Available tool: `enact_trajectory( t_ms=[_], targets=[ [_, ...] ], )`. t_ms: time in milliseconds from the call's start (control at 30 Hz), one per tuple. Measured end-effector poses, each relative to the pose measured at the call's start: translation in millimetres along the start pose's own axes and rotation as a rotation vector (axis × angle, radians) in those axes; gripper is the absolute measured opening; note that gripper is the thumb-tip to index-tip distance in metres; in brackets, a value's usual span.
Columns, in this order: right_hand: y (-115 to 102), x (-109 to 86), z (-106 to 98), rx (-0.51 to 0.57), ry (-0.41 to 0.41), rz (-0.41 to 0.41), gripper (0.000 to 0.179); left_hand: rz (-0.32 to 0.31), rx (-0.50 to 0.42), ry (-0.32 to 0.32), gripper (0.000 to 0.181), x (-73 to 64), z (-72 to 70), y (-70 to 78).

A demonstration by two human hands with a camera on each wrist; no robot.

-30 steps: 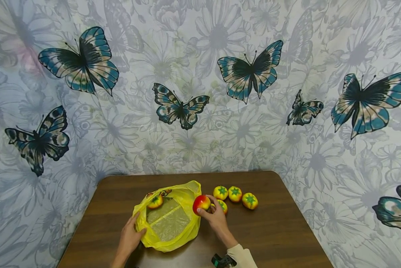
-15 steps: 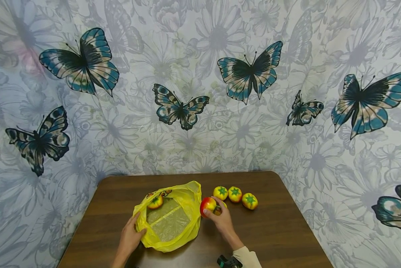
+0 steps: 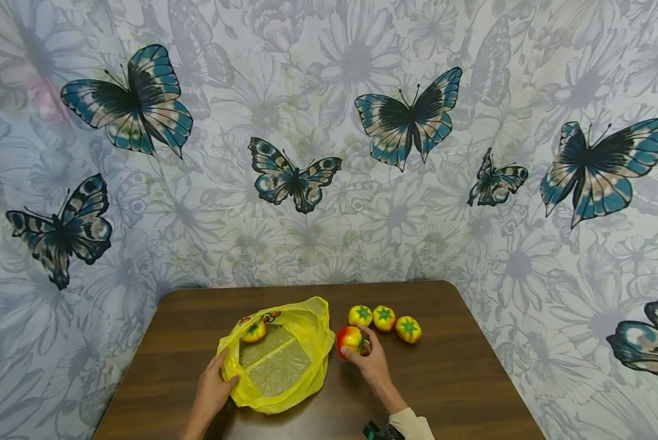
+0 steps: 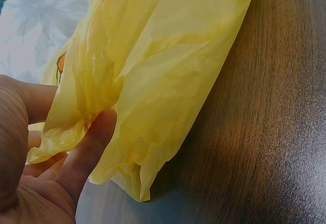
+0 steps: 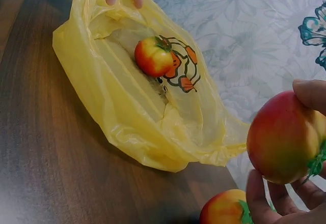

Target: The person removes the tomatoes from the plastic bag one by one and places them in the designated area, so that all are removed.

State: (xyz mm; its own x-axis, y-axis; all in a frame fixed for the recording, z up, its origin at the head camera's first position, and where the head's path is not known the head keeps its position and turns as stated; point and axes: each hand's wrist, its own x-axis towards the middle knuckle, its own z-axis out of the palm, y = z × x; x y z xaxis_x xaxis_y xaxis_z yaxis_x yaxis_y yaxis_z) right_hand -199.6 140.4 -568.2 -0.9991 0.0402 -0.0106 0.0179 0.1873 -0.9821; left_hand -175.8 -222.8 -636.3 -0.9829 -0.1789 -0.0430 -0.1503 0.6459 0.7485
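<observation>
A yellow plastic bag (image 3: 285, 400) lies on the table with its mouth spread wide. Its left rim is pinched between the thumb and fingers of my left hand (image 3: 213, 386), as the left wrist view shows up close. One red-and-yellow tomato (image 5: 154, 57) with a green top sits inside the bag, by a printed orange figure. To the right of the bag, my right hand (image 3: 374, 366) grips another tomato (image 3: 348, 342), its green top turned toward the palm. Below that hand in the right wrist view, one more tomato (image 5: 224, 207) is partly visible.
Behind my right hand, a row of tomatoes stands on the brown table (image 3: 449, 379): a left one (image 3: 360, 316), a middle one (image 3: 384, 318) and a right one (image 3: 408, 329). A butterfly-patterned wall (image 3: 329, 244) rises at the table's back edge.
My right hand has moved right, away from the bag's rim, with the tomato in its grip; the tomato has turned to show more yellow. My left hand and the bag stay nearly still.
</observation>
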Motion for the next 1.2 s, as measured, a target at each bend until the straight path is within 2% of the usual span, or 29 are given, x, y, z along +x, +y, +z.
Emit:
enact_trajectory(
  t_ms=[200,333,633,967,1200],
  targets=[
    [34,10.8,-4,-0.018,0.035,-0.001,0.066,0.006,-0.001,0.015,0.074,-0.9,-0.3,-1.0],
    [44,9.1,-14,-0.032,0.041,0.001,0.064,0.009,0.002,0.006,0.074,-1.3,0.1,-0.5],
    [44,8.7,-29,-0.056,0.074,0.032,0.065,0.012,0.001,-0.007,0.074,-0.3,-2.5,-1.8],
    [53,12.9,-31,-0.153,0.148,0.018,0.069,0.007,0.015,0.002,0.074,-1.3,-2.2,-1.1],
    [59,18.1,-35,-0.151,0.158,0.025,0.071,0.006,0.015,-0.003,0.075,-1.7,-2.8,-0.8]
  ],
)
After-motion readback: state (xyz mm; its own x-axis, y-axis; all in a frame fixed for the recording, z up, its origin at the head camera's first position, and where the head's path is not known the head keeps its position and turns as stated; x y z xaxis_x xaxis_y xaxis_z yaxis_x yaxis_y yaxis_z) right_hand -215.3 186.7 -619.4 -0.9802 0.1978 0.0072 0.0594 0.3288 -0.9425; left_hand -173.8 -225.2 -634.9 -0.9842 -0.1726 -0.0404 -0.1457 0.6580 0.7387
